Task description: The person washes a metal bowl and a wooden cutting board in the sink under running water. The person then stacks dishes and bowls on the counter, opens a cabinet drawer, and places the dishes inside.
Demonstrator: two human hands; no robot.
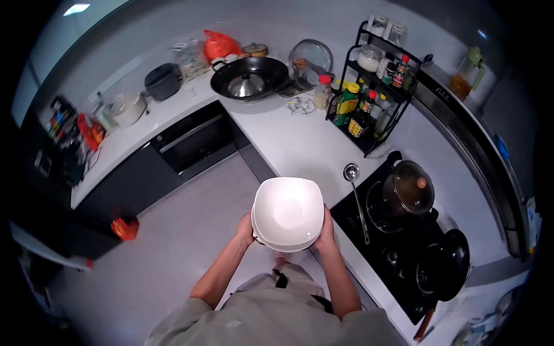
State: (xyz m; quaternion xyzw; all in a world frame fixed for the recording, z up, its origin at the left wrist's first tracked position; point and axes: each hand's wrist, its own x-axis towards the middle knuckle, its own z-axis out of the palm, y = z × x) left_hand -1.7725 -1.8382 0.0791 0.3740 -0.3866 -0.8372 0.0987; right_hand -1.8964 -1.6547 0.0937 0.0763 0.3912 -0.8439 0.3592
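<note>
A white, round-cornered square bowl (288,210) is held up in front of my body, and nothing shows inside it. A second rim under its lower edge suggests bowls nested together. My left hand (246,228) grips the left side, and my right hand (327,229) grips the right side. Most of the fingers are hidden behind and beneath the bowls. To the right, a metal ladle (359,199) lies across the counter edge and the stove.
A lidded pot (407,190) and a black pan (444,265) stand on the black stove (381,254) at right. A rack of bottles (369,86) and a large wok (271,72) occupy the white counter (288,135). An orange bag (124,229) hangs low at left.
</note>
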